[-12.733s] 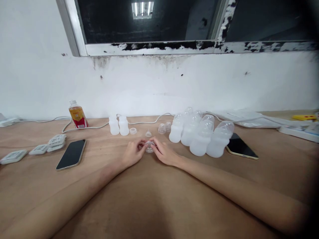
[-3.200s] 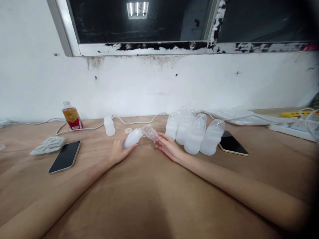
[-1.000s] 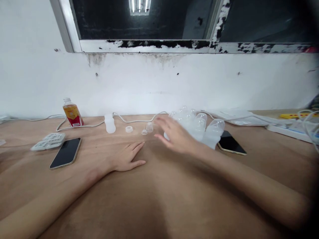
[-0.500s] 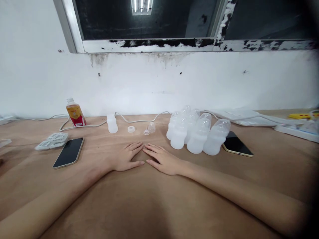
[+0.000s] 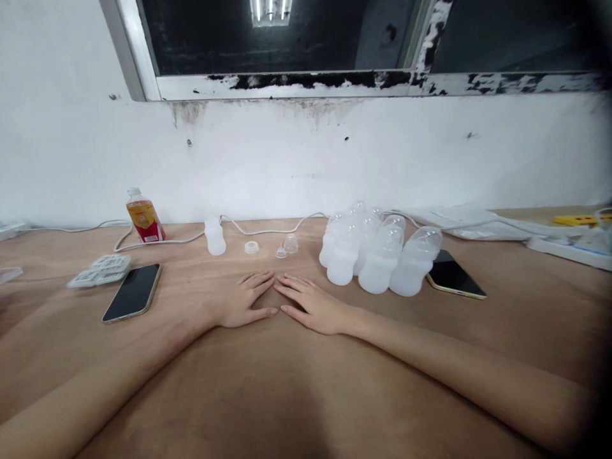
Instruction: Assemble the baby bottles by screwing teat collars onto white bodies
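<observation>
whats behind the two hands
Behind the left hand and right hand: a bottle, ring, teat, clear cap and cord. The table directly under them is covered, so unseen.

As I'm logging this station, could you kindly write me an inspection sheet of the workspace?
Surface: tabletop, brown.
Job's things: capped bottles grouped at right; uncapped bottle, ring, teat and clear cap separate.
Clutter: left phone, right phone, drink, packs, plastic bag.
Hands: left hand and right hand palm-down on the tabletop, holding nothing.
Cable: along the back, behind the uncapped bottle.
Surroundings: wall, stained below the window.
</observation>
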`<state>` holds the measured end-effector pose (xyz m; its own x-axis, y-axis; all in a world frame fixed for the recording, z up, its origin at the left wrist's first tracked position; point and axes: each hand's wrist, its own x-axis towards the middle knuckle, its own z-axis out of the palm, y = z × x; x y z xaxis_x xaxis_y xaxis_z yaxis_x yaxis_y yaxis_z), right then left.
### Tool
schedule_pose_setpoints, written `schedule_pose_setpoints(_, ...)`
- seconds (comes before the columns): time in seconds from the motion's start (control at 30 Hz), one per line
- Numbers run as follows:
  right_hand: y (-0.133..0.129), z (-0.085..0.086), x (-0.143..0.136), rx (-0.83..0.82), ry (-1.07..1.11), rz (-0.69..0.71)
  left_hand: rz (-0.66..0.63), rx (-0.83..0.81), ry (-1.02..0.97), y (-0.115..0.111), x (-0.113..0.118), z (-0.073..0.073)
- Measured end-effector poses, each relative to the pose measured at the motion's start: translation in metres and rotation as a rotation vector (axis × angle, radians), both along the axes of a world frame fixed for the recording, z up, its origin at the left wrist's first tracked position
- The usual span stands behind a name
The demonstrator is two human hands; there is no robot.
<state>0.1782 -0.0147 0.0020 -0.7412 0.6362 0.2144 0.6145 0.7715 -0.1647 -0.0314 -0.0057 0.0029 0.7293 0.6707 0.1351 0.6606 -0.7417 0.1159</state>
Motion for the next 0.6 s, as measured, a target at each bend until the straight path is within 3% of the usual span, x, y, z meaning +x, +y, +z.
schedule_pose_setpoints(0.33, 0.003, 0.003, 0.0, 0.035, 0.008, -0.013, -0.103, 0.068, 0.056, 0.01, -0.002, 0.009)
schedule_pose_setpoints(0.43, 0.025, 0.009, -0.01, 0.093, 0.058, -0.226, -0.038, 0.144, -0.001, 0.033, -0.004, 0.015)
schedule_pose_setpoints(0.53, 0.058, 0.013, -0.026, 0.094, 0.046, -0.493, 0.153, 0.279, 0.008, 0.07, -0.005, 0.022)
schedule_pose_setpoints(0.6, 0.077, 0.014, -0.037, 0.053, -0.002, -0.565, 0.286, 0.301, 0.031, 0.094, -0.006, 0.022)
